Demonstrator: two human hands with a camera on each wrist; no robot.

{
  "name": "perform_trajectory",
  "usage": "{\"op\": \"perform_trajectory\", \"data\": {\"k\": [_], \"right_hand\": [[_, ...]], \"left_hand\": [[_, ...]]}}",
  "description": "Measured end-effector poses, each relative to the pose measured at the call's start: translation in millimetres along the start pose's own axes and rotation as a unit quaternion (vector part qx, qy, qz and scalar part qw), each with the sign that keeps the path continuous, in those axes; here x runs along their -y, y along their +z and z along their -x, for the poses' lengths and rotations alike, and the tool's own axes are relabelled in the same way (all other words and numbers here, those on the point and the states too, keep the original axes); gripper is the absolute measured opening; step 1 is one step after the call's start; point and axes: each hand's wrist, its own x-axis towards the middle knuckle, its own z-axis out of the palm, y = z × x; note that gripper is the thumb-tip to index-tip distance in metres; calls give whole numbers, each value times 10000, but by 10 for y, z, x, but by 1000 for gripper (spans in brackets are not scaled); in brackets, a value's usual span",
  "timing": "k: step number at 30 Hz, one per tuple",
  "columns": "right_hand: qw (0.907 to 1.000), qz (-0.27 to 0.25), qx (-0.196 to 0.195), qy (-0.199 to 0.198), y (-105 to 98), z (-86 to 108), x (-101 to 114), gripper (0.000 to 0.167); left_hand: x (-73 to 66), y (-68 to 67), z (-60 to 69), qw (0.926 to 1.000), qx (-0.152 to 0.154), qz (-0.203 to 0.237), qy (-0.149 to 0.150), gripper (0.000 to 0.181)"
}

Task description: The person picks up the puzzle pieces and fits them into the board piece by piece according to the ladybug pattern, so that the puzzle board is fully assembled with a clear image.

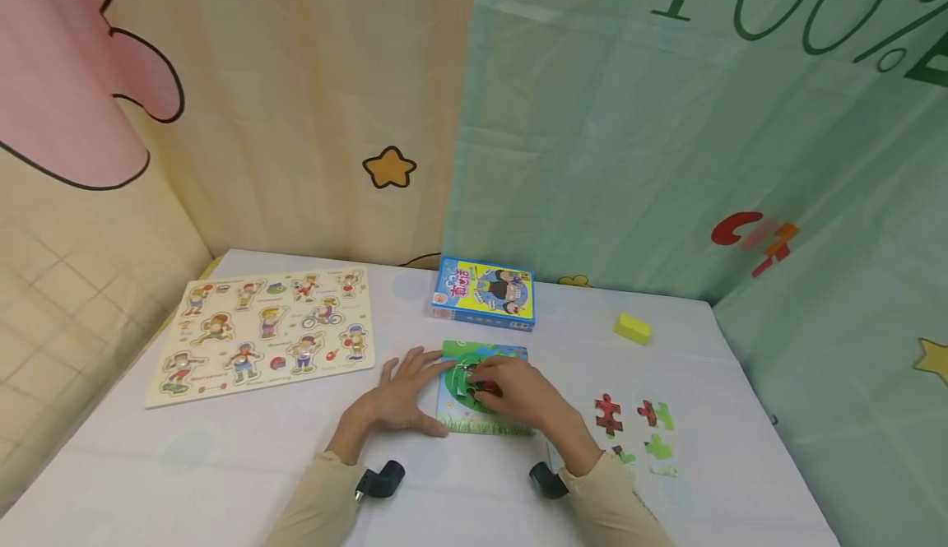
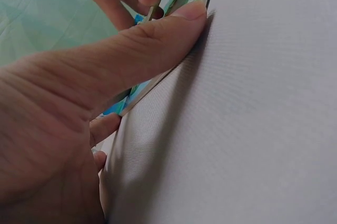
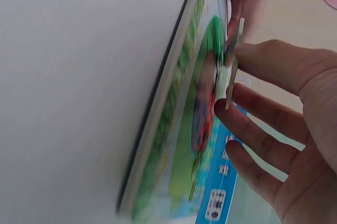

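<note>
A puzzle board (image 1: 485,427) with a green round picture and grass along its lower edge lies on the white table. My left hand (image 1: 403,392) rests at its left side, fingers extended; its thumb touches the board's edge in the left wrist view. Over the board, my right hand (image 1: 524,389) pinches a thin puzzle piece (image 3: 235,66) between thumb and fingers. That piece is seen edge-on in the right wrist view, tilted up from the board. Loose red puzzle pieces (image 1: 608,415) and green puzzle pieces (image 1: 657,447) lie to the right, some partly behind the right forearm.
A blue and yellow box (image 1: 485,294) stands behind the board. At the left lies a large wooden peg board (image 1: 277,337) with sports figures. A yellow block (image 1: 633,329) sits at the back right. Curtains (image 1: 333,103) hang behind the table.
</note>
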Motion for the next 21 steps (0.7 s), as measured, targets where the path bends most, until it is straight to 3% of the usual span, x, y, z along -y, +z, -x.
{"op": "perform_trajectory", "data": {"k": [11,21], "right_hand": [[9991,396,-117,111,113,-176,142,22],[9962,821,-245,157,142,-215,234,13]], "left_hand": [[-23,-17,4,10000,-13,46,22,98],[0,-22,29,9997,21,112,204,86]]}}
